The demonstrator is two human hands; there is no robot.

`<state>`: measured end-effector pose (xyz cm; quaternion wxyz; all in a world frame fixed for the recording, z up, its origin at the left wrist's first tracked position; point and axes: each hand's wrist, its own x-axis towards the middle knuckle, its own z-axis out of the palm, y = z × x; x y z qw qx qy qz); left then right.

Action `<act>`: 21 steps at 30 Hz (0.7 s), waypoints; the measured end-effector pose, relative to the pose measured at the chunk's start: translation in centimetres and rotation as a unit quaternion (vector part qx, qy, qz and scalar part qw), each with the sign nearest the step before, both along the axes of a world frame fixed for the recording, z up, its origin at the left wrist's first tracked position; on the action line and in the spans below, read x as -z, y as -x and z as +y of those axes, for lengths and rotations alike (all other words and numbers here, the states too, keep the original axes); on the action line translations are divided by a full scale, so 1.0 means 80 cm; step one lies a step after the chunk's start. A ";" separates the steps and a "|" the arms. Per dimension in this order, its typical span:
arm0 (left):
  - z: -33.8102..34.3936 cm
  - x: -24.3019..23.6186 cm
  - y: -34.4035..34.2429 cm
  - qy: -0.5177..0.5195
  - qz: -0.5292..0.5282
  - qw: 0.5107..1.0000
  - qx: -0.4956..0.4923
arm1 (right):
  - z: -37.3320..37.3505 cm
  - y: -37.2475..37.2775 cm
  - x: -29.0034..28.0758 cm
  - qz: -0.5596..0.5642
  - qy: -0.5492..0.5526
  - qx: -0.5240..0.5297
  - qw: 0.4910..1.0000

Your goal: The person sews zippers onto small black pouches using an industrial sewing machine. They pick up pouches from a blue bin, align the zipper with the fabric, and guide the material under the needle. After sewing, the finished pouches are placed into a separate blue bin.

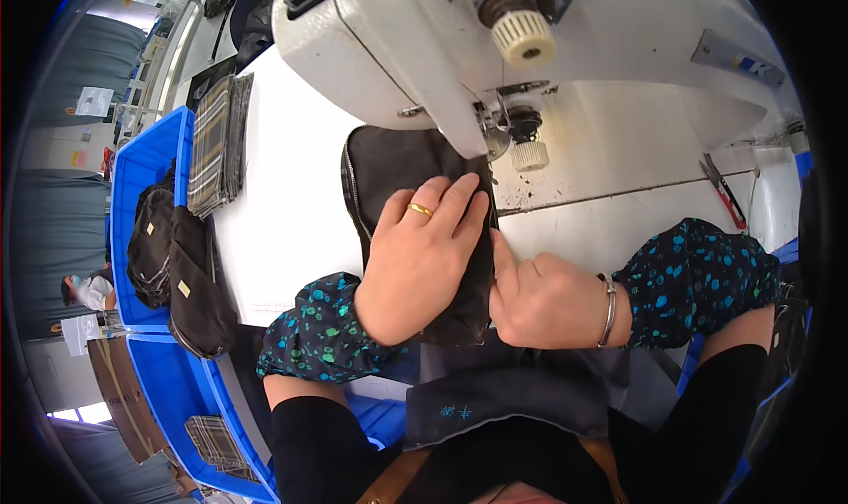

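Note:
A black zippered fabric pouch (411,158) lies on the white table, its far end under the sewing machine head (380,53). A metal zipper runs along its left side and curves round the far corner. My left hand (424,257), with a gold ring, rests flat on top of the pouch, fingers stretched toward the machine. At the pouch's right edge is my right hand (552,301), one finger pointing forward along the edge and the others curled in. The edge seems pinched there, though the undersides of those fingers are hidden. The needle area is partly covered by machine parts.
Red-handled snips (726,197) lie at the right of the table. Folded plaid cloth pieces (218,146) are stacked at the left. Beside them a blue bin (124,212) holds black pouches (194,283); a second blue bin (163,389) contains more plaid pieces. Another person sits far left.

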<state>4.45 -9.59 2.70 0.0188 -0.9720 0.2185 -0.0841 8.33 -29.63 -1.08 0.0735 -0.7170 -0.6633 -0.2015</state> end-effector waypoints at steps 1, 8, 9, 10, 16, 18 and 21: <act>-0.002 -0.001 0.004 -0.010 0.003 1.000 0.004 | 0.000 0.000 0.002 -0.006 -0.003 0.000 1.000; 0.000 -0.001 0.014 0.003 0.035 0.999 0.014 | 0.001 -0.001 0.003 -0.031 -0.009 -0.010 0.999; 0.000 0.000 0.015 0.005 0.040 0.999 0.012 | 0.001 -0.002 0.002 -0.031 -0.007 -0.015 0.999; 0.001 0.002 0.016 0.008 0.046 0.999 0.010 | 0.001 -0.001 0.001 -0.022 -0.004 -0.016 1.000; -0.001 0.001 0.012 0.024 0.034 0.999 0.008 | 0.002 0.001 0.004 -0.007 0.001 -0.005 1.000; 0.000 0.004 0.006 0.032 0.034 0.999 -0.003 | 0.004 -0.002 0.010 -0.029 -0.010 0.016 0.999; 0.006 0.010 -0.006 0.051 0.026 0.998 -0.015 | 0.011 -0.013 0.017 -0.006 -0.029 0.031 0.999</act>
